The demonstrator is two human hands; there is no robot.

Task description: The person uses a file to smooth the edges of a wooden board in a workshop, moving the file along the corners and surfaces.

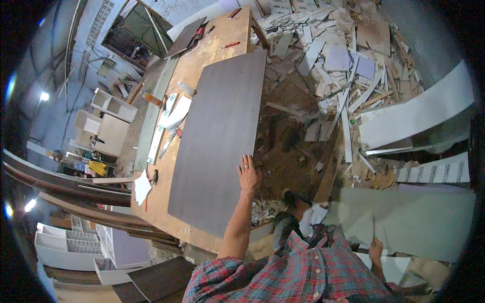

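Note:
A large dark brown board (222, 116) lies flat on the wooden worktable (214, 48). My left hand (248, 174) rests on the board's right edge, palm down with fingers stretched out; a ring shows on one finger. Low on the right, my right hand (376, 249) is closed around a thin upright rod-like tool (374, 227); its exact kind is too small to tell. Left of the board lie white printed strips (174, 117), a red-and-metal hand tool (179, 133), a small dark-headed tool (154, 175) and a white sheet (142, 188).
Offcuts and white strips (348, 96) heap on the floor to the right. A greenish-grey panel (404, 217) lies near my right hand. On the table are an orange bottle (151, 98), a clear bottle (186, 89) and a red tool (199, 33). White cabinets (111, 126) stand left.

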